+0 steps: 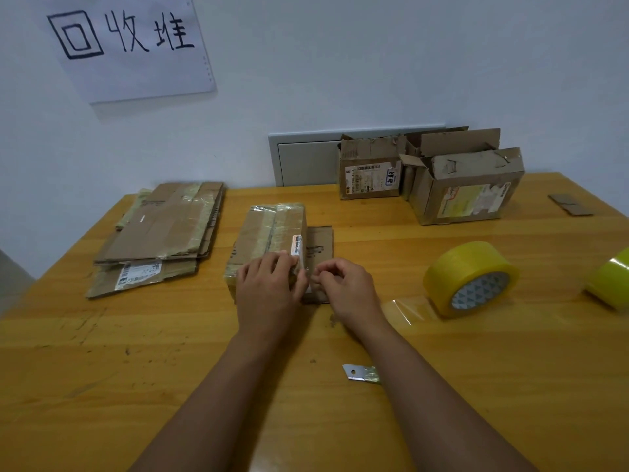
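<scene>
The left grip (269, 284) clasped the near end of the taped brown cardboard box (272, 226), whose long axis ran away from the person. The right grip (343, 287), at the box's right corner, pinched a clear tape strip (307, 271).

So we've got a plain pale wall (357, 63) behind everything, kind of bluish in the soft, even light. A white paper sheet (136, 66) with big black handwritten characters hangs on it up left, and a light grey panel (306, 161) sits low in the wall, right behind the back edge of our scuffed, orange-brown wooden worktop (102, 376).
</scene>
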Motion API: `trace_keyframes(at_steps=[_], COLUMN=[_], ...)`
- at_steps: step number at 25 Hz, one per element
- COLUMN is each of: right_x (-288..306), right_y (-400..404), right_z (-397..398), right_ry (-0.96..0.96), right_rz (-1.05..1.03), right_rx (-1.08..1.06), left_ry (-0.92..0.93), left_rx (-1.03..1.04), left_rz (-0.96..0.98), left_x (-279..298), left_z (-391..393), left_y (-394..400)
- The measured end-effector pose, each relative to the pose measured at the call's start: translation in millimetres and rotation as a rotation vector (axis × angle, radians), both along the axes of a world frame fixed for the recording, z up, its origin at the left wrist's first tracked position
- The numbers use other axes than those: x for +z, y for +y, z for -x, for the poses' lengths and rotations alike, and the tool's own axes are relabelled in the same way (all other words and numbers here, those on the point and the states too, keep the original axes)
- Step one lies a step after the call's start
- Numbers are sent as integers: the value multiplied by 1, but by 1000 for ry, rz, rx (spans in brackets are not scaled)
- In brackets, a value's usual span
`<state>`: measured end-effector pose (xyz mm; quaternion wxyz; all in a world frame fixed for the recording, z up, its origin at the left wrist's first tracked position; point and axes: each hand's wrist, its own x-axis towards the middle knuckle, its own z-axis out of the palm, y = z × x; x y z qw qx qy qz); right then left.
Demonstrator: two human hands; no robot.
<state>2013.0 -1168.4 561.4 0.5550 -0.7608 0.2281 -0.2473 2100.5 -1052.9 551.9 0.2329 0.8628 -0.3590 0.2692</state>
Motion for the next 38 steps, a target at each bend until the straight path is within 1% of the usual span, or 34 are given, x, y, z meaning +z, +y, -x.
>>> trace_keyframes(at_steps=[2, 4, 8, 10, 12, 15, 17, 20, 22, 24, 26, 28, 30, 32, 33, 34, 35, 37, 38], right_x=[0, -2, -10, -10, -9, 0, 11, 34, 49, 57, 57, 53, 49, 48, 48, 48, 49, 52, 54], right_y=[-1, 0, 1, 2, 0, 1, 0, -10, -19, -30, -39, -44, -42, -35, -30, -23, -17, -11, -13], right_z=[3, 5, 1, 1, 1, 4, 5, 0, -10, -24, -35, -40, -37, -30, -27, -24, -22, -17, -15], right_ry=[-8, 21, 197, 281, 357, 386, 366, 321, 267, 271, 360, 468, 553, 553, 523, 483, 454, 421, 414], right_rz=[124, 308, 631, 735, 785, 723, 653, 662, 576, 472, 430, 466, 594, 729, 765, 772, 744, 626, 578], right_rx=[-35, -33, 36, 55, 69, 66, 31, -14, -11, 47, 167, 258, 277, 216, 173, 140, 134, 227, 300], left_ry=[-11, -13, -17, -21, -25, -2, 12, 63, 122, 225, 292, 250, 186, 163, 155, 159, 191, 329, 378], left_rx=[41, 55, 44, 34, 17, 2, -3, -58, -118, -158, -197, -189, -68, 60, 72, 32, -51, -202, -230], left_rz=[0, -17, -5, -19, -31, -44, -99, -205, -217, -175, -148, -138, -156, -167, -149, -107, -62, -28, -21], left_x=[0, 1, 0, 1, 3, 7, 9, 19, 29, 38, 39, 34, 29, 29, 30, 31, 31, 28, 25], left_z=[2, 3, 5, 3, 3, 5, 4, -6, -14, -25, -36, -49, -57, -56, -51, -44, -37, -24, -22], left_y=[-3, -7, -9, -6, -6, -7, -2, 14, 27, 40, 51, 58, 56, 43, 33, 25, 16, 4, 1])
